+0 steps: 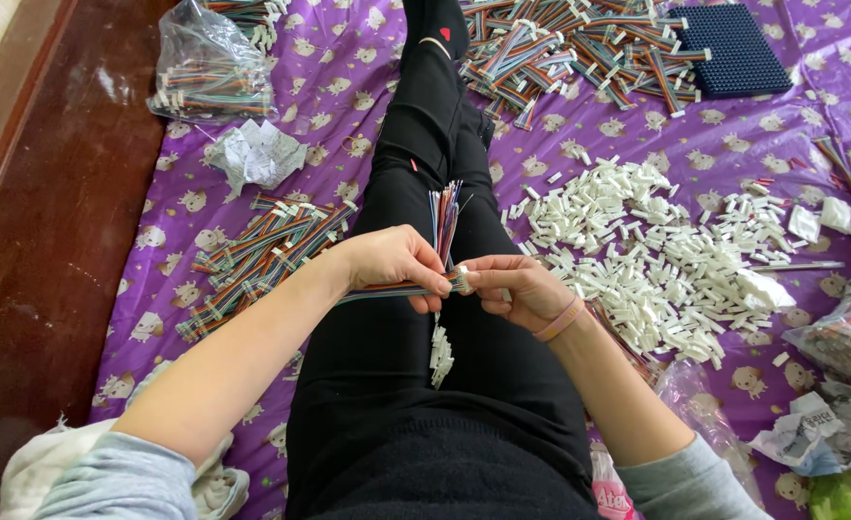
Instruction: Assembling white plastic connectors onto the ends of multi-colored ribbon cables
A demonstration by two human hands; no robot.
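Head view, ribbon cable (pixel 387 290) pinched between left hand (pixel 394 261) (right hand (pixel 514 287) too)

Rainbow ribbon cable (pixel 387 289), white-plugged, level

Seen from above, a seated person stretches both black-clad legs forward and brings both hands together over the thighs. The left hand (pixel 395 262) reaches in from the lower left, forearm bare below a pushed-up grey sleeve, its fingers (pixel 437 286) pinched closed, knuckles up. The right hand (pixel 514 289) meets it from the right, palm turned inward, fingertips pinched against the left's. A pink band circles the right wrist.
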